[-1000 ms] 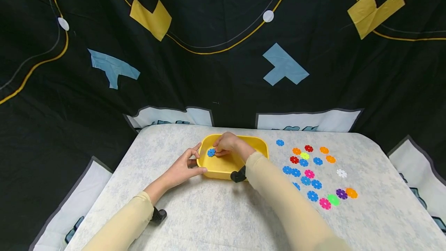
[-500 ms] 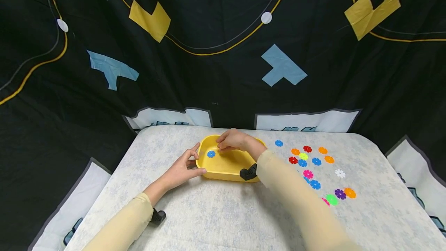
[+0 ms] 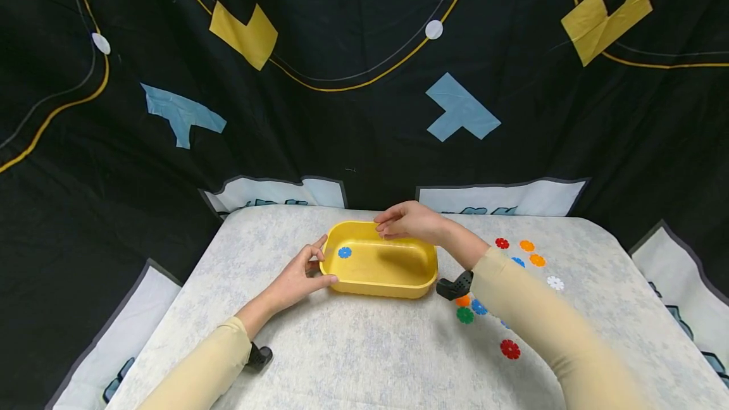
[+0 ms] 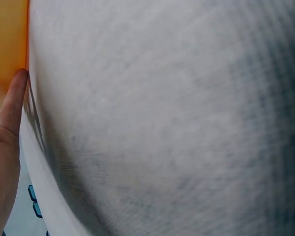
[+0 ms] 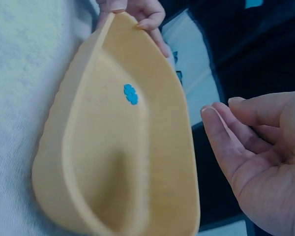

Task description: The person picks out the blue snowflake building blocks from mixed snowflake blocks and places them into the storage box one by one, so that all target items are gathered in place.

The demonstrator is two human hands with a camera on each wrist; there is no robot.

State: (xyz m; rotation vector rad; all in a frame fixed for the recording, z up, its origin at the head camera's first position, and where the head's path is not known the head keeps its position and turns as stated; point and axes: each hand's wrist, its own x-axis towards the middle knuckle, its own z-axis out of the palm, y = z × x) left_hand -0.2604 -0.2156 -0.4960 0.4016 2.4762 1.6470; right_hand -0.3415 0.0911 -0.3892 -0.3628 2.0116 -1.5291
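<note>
A yellow plastic tub (image 3: 370,289) sits on the table, with one blue flower-shaped disc (image 3: 344,252) lying inside near its left end. My left hand (image 3: 299,276) grips the tub's left end, thumb at the front and fingers round the side; the left wrist view catches only one finger (image 4: 14,101) against the yellow wall. Above the tub's back rim hovers my right hand (image 3: 412,221), its fingers loosely bent. In the right wrist view that hand (image 5: 258,147) holds nothing, beside the tub wall (image 5: 174,147).
Right of the tub, several flower discs lie scattered, among them a red disc (image 3: 510,349), a green disc (image 3: 464,315) and a white disc (image 3: 555,283). My right sleeve (image 3: 529,302) hides others. A dark curtain (image 3: 364,144) hangs behind the table.
My right hand has let go of the blue disc, leaving it in the tub, and has lifted up and to the right. My left hand stays at the tub's left end.
</note>
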